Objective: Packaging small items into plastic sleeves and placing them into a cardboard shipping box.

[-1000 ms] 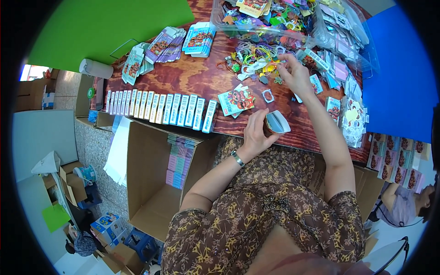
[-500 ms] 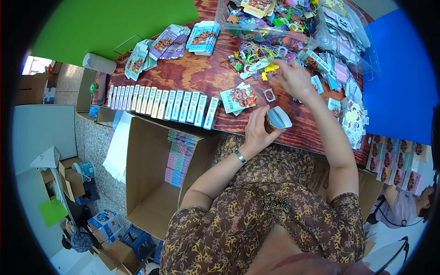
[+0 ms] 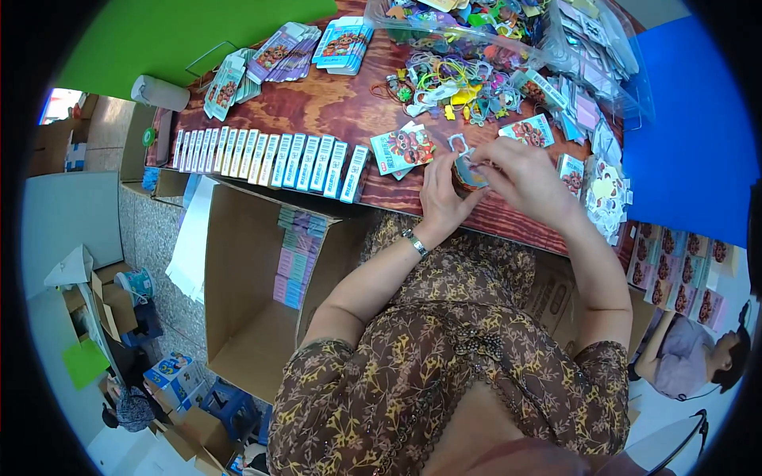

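Observation:
My left hand is wrapped round a small open carton, which stands tilted at the table's near edge. Over the carton's mouth, the fingers of my right hand are pinched together; whatever they hold is too small to make out. Just beyond the carton lies a small pale square piece. To its left rest flat printed cartons, and to its right is another printed carton. Farther back spreads a tangle of coloured cords and small trinkets.
A row of upright filled-looking cartons lines the table's left edge. Stacks of flat cartons lie behind. A clear plastic tub of trinkets stands at the back. White stickers sit right. Below left is a large cardboard box.
My right hand has come from the trinket pile back to the carton's mouth. My left hand still grips the carton. The whole view has shifted slightly.

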Tool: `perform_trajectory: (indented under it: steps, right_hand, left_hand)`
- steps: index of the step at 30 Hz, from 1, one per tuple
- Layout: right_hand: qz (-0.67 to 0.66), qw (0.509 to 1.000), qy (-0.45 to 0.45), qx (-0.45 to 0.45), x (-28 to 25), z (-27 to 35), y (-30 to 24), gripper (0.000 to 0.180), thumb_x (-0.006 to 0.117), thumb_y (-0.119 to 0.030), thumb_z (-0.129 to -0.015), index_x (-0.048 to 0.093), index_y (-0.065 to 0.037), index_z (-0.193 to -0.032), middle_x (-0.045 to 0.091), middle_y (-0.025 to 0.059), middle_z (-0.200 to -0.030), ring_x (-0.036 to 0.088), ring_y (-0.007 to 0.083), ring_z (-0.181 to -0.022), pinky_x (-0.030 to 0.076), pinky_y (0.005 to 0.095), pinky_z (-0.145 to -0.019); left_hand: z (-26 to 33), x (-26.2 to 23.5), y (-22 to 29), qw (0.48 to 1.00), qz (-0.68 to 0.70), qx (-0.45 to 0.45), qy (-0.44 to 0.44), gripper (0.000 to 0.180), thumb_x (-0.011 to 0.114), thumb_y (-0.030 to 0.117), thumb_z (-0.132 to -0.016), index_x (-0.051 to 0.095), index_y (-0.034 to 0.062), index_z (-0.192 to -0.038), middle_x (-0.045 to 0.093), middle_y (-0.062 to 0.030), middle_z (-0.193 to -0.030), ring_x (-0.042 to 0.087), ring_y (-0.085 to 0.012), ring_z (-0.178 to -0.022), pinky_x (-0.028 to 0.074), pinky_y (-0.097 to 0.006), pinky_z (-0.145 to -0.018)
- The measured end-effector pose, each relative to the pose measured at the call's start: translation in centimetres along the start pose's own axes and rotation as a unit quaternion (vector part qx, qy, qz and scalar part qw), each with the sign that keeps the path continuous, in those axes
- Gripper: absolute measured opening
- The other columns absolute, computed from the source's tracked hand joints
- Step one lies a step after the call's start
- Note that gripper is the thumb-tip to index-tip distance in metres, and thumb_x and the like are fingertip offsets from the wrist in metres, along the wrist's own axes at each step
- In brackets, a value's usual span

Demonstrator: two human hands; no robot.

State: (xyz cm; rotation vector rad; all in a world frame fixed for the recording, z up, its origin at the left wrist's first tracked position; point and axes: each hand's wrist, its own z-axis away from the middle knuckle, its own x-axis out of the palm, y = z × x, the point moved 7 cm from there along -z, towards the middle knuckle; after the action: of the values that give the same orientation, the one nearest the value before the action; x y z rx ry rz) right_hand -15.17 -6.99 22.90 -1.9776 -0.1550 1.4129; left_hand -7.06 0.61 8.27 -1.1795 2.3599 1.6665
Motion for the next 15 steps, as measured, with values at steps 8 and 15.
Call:
perform_trajectory:
  steps: [8, 15]
  right_hand:
    - [0.060, 0.998, 0.001, 0.026, 2.7, 1.8, 1.2, 0.025, 0.069, -0.003, -0.088, 0.064, -0.004, -0.113, 0.066, 0.0159, -0.095, 0.069, 0.0364, -0.082, 0.056, 0.0435, -0.069]
    - [0.080, 0.994, 0.068, -0.002, 2.4, 2.4, 0.2, 0.038, 0.071, -0.003, -0.087, 0.062, -0.006, -0.124, 0.066, 0.0156, -0.114, 0.068, 0.0349, -0.095, 0.056, 0.0447, -0.078]
  left_hand:
    - [0.4, -0.2, 0.4, 1.000, -0.010, 0.005, 0.022, 0.087, 0.091, 0.013, -0.063, 0.045, 0.0008, -0.136, 0.055, -0.0196, -0.127, 0.054, -0.0408, -0.118, 0.047, -0.047, -0.098]
    - [0.6, 0.1, 0.0, 0.999, -0.023, 0.004, 0.026, 0.087, 0.091, 0.014, -0.065, 0.045, -0.0003, -0.137, 0.055, -0.0221, -0.130, 0.055, -0.0411, -0.121, 0.046, -0.047, -0.101]
